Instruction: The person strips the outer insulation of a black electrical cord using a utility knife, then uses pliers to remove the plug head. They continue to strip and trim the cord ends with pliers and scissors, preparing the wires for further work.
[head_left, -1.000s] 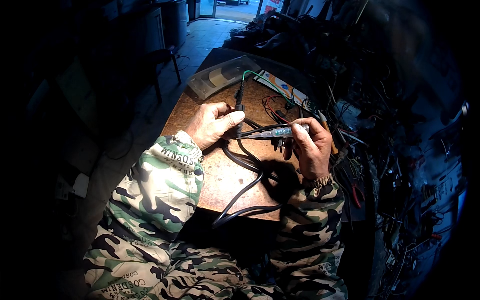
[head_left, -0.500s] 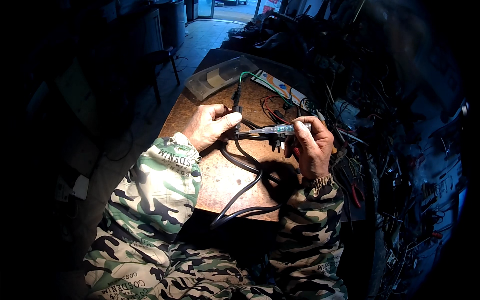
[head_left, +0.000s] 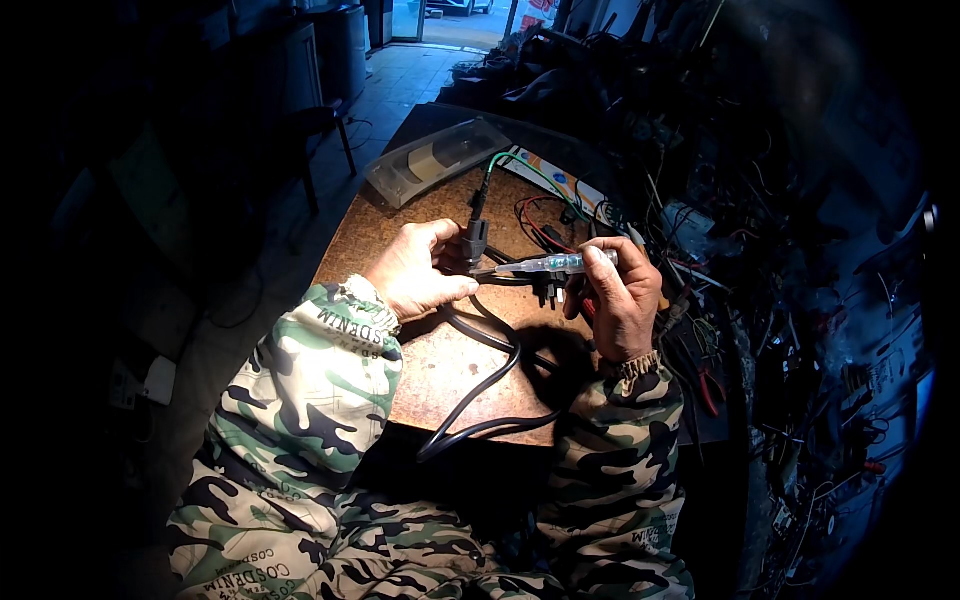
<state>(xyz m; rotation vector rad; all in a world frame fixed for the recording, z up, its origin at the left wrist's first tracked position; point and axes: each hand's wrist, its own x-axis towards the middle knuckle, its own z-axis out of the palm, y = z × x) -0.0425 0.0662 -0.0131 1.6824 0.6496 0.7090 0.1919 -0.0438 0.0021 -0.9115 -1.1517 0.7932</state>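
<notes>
My left hand grips a black connector upright above the wooden table, its thumb low near the connector's bottom end. A green wire arcs from the connector's top toward the right. My right hand is closed on a transparent tester screwdriver, held horizontally with its tip at the connector's lower part; whether it touches is too small to tell. Beneath and between my hands, black cable lies in loops, and a black plug with metal pins sits just left of my right hand's fingers.
The wooden table carries a clear plastic cover, a white printed strip and red and black wires. Red-handled pliers lie at the right, beside dark heaps of cables and parts. A chair stands left, with a bright doorway behind.
My left thumb has slid down off the connector's body to its lower end, exposing more of it. The connector sits slightly lower in the picture. My right hand has barely moved.
</notes>
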